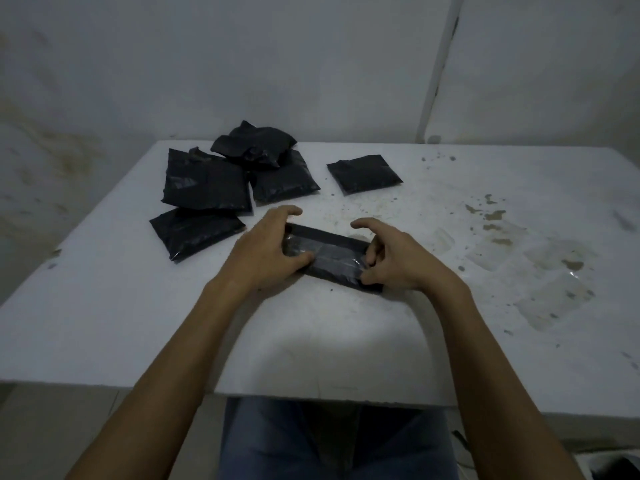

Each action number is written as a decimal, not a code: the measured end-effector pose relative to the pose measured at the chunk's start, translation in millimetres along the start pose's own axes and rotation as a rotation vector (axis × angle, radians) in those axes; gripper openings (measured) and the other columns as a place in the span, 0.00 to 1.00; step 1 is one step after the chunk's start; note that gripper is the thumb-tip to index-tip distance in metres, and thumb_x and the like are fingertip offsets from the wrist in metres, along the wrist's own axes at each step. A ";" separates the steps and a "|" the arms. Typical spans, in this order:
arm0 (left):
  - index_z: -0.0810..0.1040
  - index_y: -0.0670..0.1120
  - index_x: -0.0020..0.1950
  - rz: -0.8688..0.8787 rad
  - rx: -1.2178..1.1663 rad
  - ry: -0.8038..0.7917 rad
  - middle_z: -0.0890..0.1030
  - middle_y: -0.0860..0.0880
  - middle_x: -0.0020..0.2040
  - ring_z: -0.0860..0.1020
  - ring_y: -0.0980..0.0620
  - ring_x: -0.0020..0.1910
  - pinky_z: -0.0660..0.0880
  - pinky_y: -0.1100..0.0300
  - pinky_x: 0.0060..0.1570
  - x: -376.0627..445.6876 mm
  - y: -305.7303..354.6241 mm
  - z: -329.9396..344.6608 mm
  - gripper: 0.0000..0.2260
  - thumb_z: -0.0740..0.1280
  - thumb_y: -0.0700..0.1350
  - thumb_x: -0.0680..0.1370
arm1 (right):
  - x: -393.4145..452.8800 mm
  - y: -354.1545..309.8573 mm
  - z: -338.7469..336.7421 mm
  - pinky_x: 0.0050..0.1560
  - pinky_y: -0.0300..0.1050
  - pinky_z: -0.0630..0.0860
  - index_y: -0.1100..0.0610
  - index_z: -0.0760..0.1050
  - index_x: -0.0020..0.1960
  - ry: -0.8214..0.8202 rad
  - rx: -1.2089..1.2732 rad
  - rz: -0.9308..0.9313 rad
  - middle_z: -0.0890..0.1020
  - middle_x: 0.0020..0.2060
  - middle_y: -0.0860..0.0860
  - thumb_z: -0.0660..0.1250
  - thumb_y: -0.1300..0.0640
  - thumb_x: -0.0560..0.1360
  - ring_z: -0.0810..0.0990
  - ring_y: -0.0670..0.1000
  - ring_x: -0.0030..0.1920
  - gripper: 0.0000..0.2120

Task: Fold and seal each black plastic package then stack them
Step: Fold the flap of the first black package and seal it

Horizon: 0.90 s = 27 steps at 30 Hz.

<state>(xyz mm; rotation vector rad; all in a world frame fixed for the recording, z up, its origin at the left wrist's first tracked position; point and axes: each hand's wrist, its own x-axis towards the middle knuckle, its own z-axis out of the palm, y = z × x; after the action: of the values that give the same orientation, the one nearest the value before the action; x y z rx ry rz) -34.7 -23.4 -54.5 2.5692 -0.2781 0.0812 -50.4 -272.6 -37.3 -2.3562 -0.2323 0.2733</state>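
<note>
A person sits at a white desk with both arms stretched out over it. Between the two hands lies a black package, folded into a long, thin shape, near the middle of the desk and tilted a little, with its far end at about 10 o'clock and its near end at about 4 o'clock. A shiny strip runs along its top (it looks like clear tape, but that is hard to tell in the dim light).

The left hand holds the 9 o'clock end of the package. Its grip is curled round that end, with the thumb pressed on top and the fingers bent over the far edge. The right hand is at the 3 o'clock end. Its grip is half closed, with the fingertips pinching the end of the package and the first finger lifted and bent above the desk.

Up at 11 o'clock from the hands sits a pile of black packages, some lying on top of others. One more black package lies by itself at 1 o'clock, apart from the pile.

The desk has brown stains and a wet patch at 3 o'clock. Blue trousers show below the desk edge.
</note>
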 end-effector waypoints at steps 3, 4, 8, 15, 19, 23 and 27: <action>0.71 0.58 0.74 -0.018 0.054 -0.100 0.74 0.54 0.64 0.72 0.53 0.65 0.74 0.49 0.62 0.6 -21.6 -22.6 0.35 0.74 0.67 0.70 | 11.6 -3.0 7.3 0.37 0.31 0.75 0.46 0.70 0.72 0.037 0.057 -0.043 0.79 0.42 0.51 0.77 0.65 0.69 0.77 0.44 0.37 0.36; 0.74 0.58 0.72 -0.036 0.086 -0.112 0.73 0.55 0.61 0.72 0.53 0.63 0.74 0.48 0.61 -0.5 -28.8 -28.5 0.35 0.73 0.70 0.68 | 15.2 -4.7 11.2 0.38 0.31 0.75 0.47 0.71 0.71 0.061 0.080 -0.049 0.80 0.42 0.51 0.76 0.65 0.70 0.77 0.44 0.36 0.33; 0.81 0.58 0.63 -0.081 0.129 -0.022 0.74 0.56 0.56 0.74 0.55 0.54 0.77 0.51 0.52 -16.8 -45.3 -37.2 0.34 0.69 0.76 0.63 | 26.7 -13.6 30.8 0.39 0.30 0.73 0.49 0.76 0.64 0.153 0.165 -0.048 0.80 0.40 0.50 0.72 0.66 0.74 0.76 0.39 0.33 0.22; 0.84 0.56 0.46 -0.182 -0.169 0.143 0.81 0.55 0.41 0.78 0.59 0.39 0.75 0.63 0.39 -40.2 -67.0 -32.8 0.10 0.79 0.58 0.70 | 27.9 -17.8 56.5 0.36 0.26 0.71 0.55 0.81 0.56 0.372 0.269 -0.005 0.81 0.42 0.50 0.65 0.67 0.79 0.76 0.42 0.37 0.11; 0.84 0.52 0.44 -0.210 -0.293 0.172 0.83 0.52 0.40 0.77 0.59 0.38 0.72 0.73 0.39 -46.0 -66.9 -28.6 0.03 0.76 0.48 0.77 | 23.9 -14.7 58.6 0.38 0.27 0.74 0.56 0.81 0.55 0.438 0.331 0.007 0.82 0.43 0.48 0.65 0.66 0.80 0.78 0.41 0.37 0.09; 0.85 0.54 0.45 -0.323 -0.340 0.214 0.83 0.56 0.39 0.80 0.55 0.45 0.76 0.57 0.49 -43.9 -68.7 -22.4 0.05 0.73 0.52 0.79 | 21.3 -13.0 65.3 0.41 0.28 0.77 0.55 0.81 0.53 0.492 0.389 0.026 0.83 0.48 0.52 0.67 0.66 0.79 0.82 0.47 0.45 0.09; 0.83 0.54 0.45 -0.438 -0.295 0.282 0.82 0.58 0.43 0.77 0.59 0.46 0.69 0.55 0.47 -42.9 -58.6 -15.0 0.07 0.70 0.53 0.81 | 17.9 -15.6 69.8 0.38 0.28 0.75 0.57 0.80 0.52 0.556 0.418 0.041 0.83 0.43 0.51 0.65 0.69 0.79 0.81 0.39 0.40 0.09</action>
<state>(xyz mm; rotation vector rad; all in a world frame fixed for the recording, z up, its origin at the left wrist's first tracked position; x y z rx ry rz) -64.1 40.8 -77.0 2.2317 0.3534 0.2192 -52.9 -211.0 -77.7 -1.9299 0.1318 -0.2928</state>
